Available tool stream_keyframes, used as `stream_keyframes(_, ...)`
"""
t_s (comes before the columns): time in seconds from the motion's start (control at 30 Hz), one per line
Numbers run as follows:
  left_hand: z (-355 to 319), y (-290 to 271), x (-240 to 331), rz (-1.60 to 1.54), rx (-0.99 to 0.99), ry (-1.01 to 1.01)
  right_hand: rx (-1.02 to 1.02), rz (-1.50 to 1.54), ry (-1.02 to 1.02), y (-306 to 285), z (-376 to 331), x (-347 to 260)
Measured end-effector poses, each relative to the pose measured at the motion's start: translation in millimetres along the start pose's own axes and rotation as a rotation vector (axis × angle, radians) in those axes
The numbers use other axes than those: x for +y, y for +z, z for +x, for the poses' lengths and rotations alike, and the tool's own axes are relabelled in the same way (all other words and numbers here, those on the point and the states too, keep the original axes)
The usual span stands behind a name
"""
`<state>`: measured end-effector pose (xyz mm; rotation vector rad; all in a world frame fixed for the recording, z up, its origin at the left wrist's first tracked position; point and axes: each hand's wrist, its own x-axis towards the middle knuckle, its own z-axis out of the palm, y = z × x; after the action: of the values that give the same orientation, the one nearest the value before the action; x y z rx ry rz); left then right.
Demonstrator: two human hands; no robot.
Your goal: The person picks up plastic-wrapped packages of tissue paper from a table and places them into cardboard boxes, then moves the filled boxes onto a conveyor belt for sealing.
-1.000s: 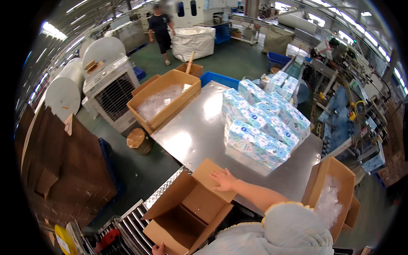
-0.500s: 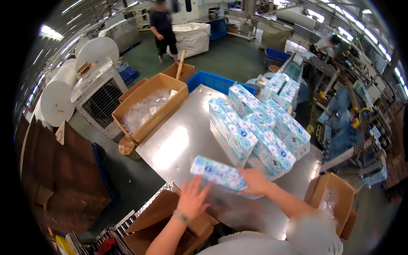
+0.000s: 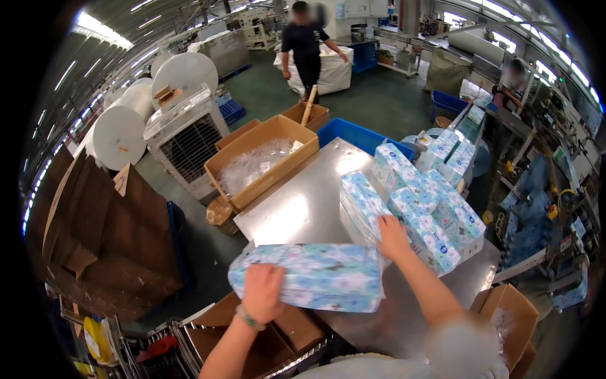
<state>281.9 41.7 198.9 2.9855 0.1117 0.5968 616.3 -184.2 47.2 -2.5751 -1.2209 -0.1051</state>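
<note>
A long tissue pack (image 3: pixel 328 278) with a blue and white flower print hangs above the near edge of the metal table, over part of an open carton. My left hand (image 3: pixel 263 294) is closed on its left part, fingers over the top. My right hand (image 3: pixel 392 239) is closed on the near end of another tissue pack (image 3: pixel 358 197), which stands at the left of a group on the table. Several matching packs (image 3: pixel 424 230) sit close together to its right. The thumb of my right hand is hidden.
The metal table (image 3: pixel 278 218) borders a carton of clear plastic film (image 3: pixel 309 148) and a blue crate (image 3: pixel 360 132). An open carton (image 3: pixel 218 344) lies below on a roller conveyor. More packs (image 3: pixel 451 151) stand near a belt. A person (image 3: pixel 307 54) is beyond the cartons.
The pack has come nearer and turned lengthwise, now in my left hand. My right hand has let go of it and moved to a standing pack. The view has shifted left.
</note>
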Motion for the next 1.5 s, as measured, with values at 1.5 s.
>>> stream_keyframes(1.5,-334,179,29,-0.557,-0.873,-0.376,-0.11,0.407,-1.084,33,-140,-351)
